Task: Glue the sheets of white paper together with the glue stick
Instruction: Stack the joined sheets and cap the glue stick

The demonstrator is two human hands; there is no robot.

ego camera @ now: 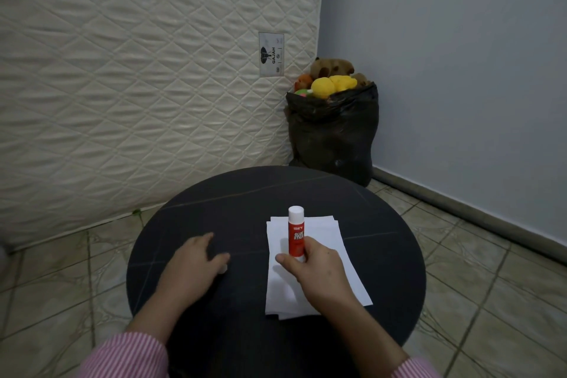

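The right hand (317,270) closes thumb and fingers around the lower part of an upright red glue stick with a white cap (296,232), standing on the stacked white paper sheets (322,258). The left hand (191,267) rests flat, fingers loosely spread, empty, on the round dark table (233,202). Beyond stand a cream quilted mattress (138,70) and a black plastic bag of plush toys (334,132).

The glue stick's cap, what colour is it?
White, on a red glue stick; the head view shows it clearly.
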